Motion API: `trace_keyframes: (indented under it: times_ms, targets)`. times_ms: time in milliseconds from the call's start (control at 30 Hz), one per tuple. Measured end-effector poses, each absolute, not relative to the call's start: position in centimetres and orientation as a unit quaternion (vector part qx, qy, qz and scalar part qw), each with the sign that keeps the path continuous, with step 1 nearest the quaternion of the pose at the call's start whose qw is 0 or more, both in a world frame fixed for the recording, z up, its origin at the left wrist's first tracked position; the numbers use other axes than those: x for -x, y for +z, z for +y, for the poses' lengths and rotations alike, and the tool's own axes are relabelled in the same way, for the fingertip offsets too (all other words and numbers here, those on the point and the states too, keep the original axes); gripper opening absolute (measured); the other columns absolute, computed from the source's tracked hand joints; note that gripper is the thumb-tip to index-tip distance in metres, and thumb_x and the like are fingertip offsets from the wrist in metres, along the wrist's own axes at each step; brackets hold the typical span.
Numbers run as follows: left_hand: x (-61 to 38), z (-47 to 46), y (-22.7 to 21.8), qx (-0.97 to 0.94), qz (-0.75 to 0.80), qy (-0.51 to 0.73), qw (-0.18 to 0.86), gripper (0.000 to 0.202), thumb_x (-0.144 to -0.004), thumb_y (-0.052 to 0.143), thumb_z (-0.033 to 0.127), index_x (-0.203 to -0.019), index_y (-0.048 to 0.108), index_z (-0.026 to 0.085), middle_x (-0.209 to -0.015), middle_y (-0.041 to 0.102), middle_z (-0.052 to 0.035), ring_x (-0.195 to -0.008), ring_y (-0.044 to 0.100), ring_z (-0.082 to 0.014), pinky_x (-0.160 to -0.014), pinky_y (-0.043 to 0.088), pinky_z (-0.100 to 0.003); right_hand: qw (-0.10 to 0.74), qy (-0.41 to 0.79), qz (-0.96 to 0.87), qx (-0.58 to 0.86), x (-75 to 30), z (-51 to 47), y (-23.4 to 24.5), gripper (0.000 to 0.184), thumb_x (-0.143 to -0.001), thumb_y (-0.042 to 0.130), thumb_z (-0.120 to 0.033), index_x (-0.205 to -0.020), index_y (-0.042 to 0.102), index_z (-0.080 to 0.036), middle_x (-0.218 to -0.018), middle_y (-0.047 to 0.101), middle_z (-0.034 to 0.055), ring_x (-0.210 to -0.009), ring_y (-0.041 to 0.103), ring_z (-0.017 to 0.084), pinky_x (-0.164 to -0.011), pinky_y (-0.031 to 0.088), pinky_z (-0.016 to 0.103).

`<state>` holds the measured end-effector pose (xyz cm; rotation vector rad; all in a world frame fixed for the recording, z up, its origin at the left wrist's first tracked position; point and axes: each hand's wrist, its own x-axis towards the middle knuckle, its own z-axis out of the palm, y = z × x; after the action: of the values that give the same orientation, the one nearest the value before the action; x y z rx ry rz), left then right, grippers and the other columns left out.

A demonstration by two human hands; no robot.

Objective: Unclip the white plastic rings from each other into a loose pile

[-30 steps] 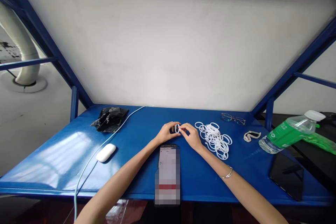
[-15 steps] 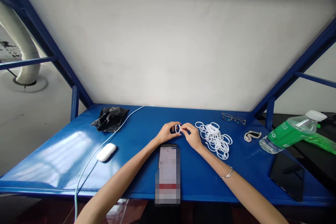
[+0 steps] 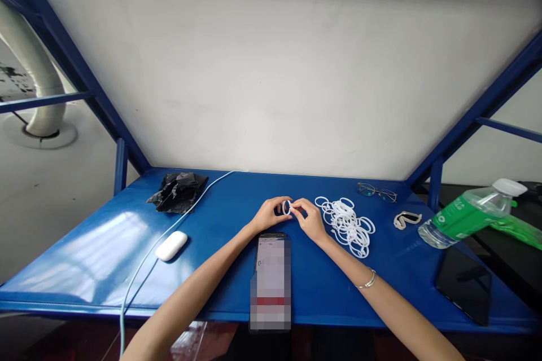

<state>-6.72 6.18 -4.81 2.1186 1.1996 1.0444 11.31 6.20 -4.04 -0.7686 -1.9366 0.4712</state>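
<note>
Between my two hands, above the blue table (image 3: 228,203), is a small white ring (image 3: 283,208), upright and seen nearly from the side. My left hand (image 3: 269,213) curls round its left side, thumb below and fingers above, closed on it. The fingertips of my right hand (image 3: 310,220) pinch the ring's right edge. To the right of that hand lies a loose pile of similar white rings (image 3: 349,225). A phone (image 3: 271,282) with a lit screen rests below my hands at the table's front edge.
A white mouse (image 3: 171,245), a pale cable (image 3: 158,240) and a crumpled black plastic bag (image 3: 178,192) lie on the left. On the right are eyeglasses (image 3: 376,192), a pale looped band (image 3: 407,219), a bottle with a green label (image 3: 468,215) and a dark phone (image 3: 463,283).
</note>
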Motion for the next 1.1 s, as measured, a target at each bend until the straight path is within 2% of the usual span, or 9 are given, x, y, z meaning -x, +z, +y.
trace_keyframes:
  times_ms: [233,400,633,867,1100]
  targets:
    - [6.74,6.03,-4.62,-0.767,0.441,0.386,0.259,0.051,-0.075,0.069,0.047,-0.115,0.06,0.016,-0.083,0.064,-0.0005,-0.064,0.051,-0.0112,-0.065,0.044,-0.023,0.469,0.2,-0.795,0.327,-11.26,6.07,-3.73,0.014,-0.09,0.053,-0.031,-0.092,0.063,-0.021,-0.083,0.066,0.005,-0.072,0.061,0.019,-0.067,0.049,0.031]
    - [6.78,6.02,-4.64,-0.767,0.437,0.393,0.258,0.051,-0.075,0.069,0.047,-0.115,0.06,0.016,-0.082,0.064,-0.0005,-0.064,0.051,-0.0112,-0.064,0.044,-0.023,0.475,0.199,-0.789,0.334,-11.25,6.1,-3.86,0.012,-0.089,0.055,-0.028,-0.095,0.062,-0.021,-0.086,0.067,0.005,-0.072,0.062,0.018,-0.068,0.05,0.03]
    - [6.76,6.0,-4.62,-0.759,0.442,0.398,0.266,0.05,-0.074,0.07,0.044,-0.115,0.059,0.017,-0.078,0.062,0.0014,-0.063,0.051,-0.0104,-0.063,0.044,-0.022,0.471,0.185,-0.792,0.342,-11.29,6.18,-3.93,0.01,-0.09,0.054,-0.027,-0.09,0.062,-0.021,-0.083,0.066,0.0035,-0.075,0.062,0.018,-0.068,0.049,0.029]
    - [6.8,5.84,-4.22,-0.749,0.451,0.4,0.274,0.047,-0.078,0.066,0.042,-0.118,0.056,0.02,-0.082,0.061,0.0009,-0.069,0.055,-0.0121,-0.064,0.045,-0.023,0.459,0.165,-0.793,0.365,-11.43,6.62,-4.25,0.011,-0.09,0.053,-0.028,-0.091,0.062,-0.022,-0.082,0.065,0.0037,-0.075,0.062,0.019,-0.066,0.049,0.029]
    - [6.76,5.78,-4.13,-0.74,0.461,0.393,0.293,0.047,-0.077,0.067,0.042,-0.117,0.057,0.02,-0.071,0.058,0.0033,-0.065,0.054,-0.0122,-0.064,0.046,-0.023,0.443,0.148,-0.802,0.373,-11.61,6.9,-4.6,0.012,-0.089,0.052,-0.026,-0.092,0.062,-0.022,-0.085,0.066,0.0045,-0.077,0.062,0.02,-0.066,0.049,0.03]
